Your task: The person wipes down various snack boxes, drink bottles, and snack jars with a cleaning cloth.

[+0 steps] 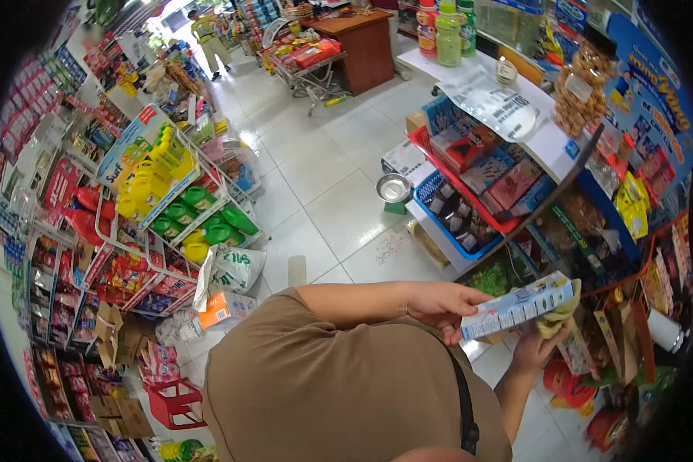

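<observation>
White tiled floor (339,185), packed shop shelves (169,200); hands hold carton (520,306).

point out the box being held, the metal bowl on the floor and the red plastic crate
pale blue cardboard box (520,306), head view, its long side face
round metal bowl (393,187), head view, its inside
red plastic crate (175,403), head view, its top rim

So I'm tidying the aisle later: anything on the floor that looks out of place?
Yes: a white sack and an orange box lie on the tiles beside the rack, off the shelves. A metal bowl sits low by the blue crate.
</observation>
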The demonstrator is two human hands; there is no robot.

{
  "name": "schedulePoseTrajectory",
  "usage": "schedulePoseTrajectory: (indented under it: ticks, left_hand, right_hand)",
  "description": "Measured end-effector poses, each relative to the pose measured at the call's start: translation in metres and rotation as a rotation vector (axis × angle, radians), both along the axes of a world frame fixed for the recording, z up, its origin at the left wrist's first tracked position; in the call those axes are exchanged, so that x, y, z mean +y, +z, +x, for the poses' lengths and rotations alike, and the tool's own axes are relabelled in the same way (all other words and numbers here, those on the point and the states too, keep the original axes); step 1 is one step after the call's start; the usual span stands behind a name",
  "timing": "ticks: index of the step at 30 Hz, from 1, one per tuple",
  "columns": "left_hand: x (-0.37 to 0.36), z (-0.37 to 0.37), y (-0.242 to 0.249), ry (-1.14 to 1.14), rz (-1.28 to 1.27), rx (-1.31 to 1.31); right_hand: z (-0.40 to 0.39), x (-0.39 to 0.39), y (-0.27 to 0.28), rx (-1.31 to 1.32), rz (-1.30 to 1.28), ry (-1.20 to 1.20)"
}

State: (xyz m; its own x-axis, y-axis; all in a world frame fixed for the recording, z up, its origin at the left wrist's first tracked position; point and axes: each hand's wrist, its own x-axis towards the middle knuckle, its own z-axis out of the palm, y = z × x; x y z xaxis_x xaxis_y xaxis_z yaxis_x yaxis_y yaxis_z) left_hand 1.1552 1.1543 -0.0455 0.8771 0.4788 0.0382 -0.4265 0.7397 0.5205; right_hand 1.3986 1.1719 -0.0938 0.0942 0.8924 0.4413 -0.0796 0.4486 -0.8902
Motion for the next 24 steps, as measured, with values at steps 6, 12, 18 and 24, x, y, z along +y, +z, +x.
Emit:
schedulePoseTrajectory:
  ticks: [6,12,18,24]
  left_hand:
    - [0.014,-0.012,0.010,0.207,-0.037,0.122]
    - [0.026,-0.021,0.008,0.107,0.032,0.114]
    - [0.033,-0.038,0.002,0.042,0.011,0.145]
    - [0.048,-0.064,0.010,0.192,0.306,0.574]
  right_hand:
    - [-0.052,-0.009,0.040,-0.635,0.217,0.310]
    - [-0.032,0.017,0.008,-0.008,-0.005,0.047]
    - [-0.010,0.027,0.049,0.365,-0.113,0.263]
    - [-0.004,0.025,0.052,-0.176,-0.262,0.310]
